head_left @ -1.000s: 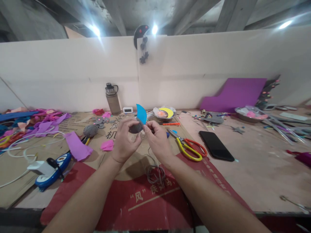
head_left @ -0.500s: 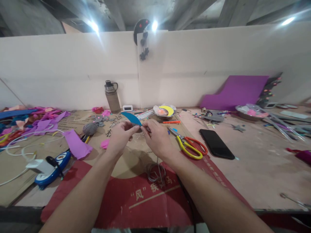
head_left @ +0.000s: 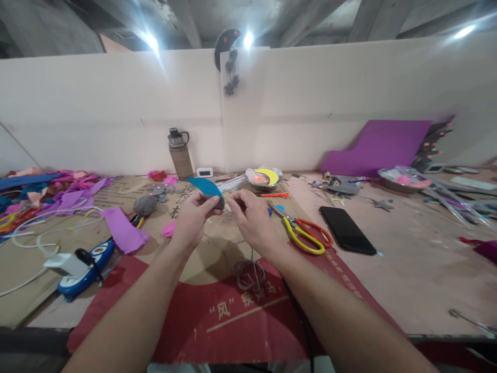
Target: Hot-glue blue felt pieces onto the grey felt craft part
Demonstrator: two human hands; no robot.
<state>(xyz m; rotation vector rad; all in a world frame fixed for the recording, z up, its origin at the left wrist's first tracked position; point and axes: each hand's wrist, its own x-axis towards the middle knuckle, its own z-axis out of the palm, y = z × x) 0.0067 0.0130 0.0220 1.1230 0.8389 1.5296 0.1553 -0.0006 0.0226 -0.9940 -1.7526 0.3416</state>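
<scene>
In the head view, we are pinching a curved blue piece, with a grey piece at its near end, between the thumb and fingers of our left hand, above the cardboard. Our right hand is hovering just beside, fingers curled (whether they are gripping anything, we cannot tell). The blue piece is looking light, thin and bendy, so its broad middle is probably offering a steadier hold than its tip.

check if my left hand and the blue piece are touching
Touching: the head view shows the left hand pinching the blue piece between thumb and fingers.
</scene>
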